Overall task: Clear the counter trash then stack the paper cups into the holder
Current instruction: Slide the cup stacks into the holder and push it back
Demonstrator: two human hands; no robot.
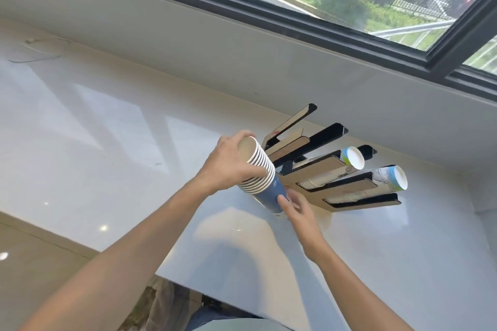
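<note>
A nested stack of paper cups (pixel 265 183), blue with white rims, stands tilted on the white counter (pixel 107 142). My left hand (pixel 231 164) is wrapped around the rims at the top of the stack. My right hand (pixel 294 207) touches the blue base of the bottom cup with its fingertips. Just behind stands the black-and-tan cup holder (pixel 322 169) with several slots. Two of its slots hold rows of patterned cups (pixel 349 161) lying with their bases outward. The slots on the left side look empty.
The holder stands against a white sill wall (pixel 242 56) under a dark-framed window (pixel 295 19). The counter's near edge (pixel 80 239) runs diagonally, with tan floor below. A thin wire (pixel 35 59) lies at the far left of the counter.
</note>
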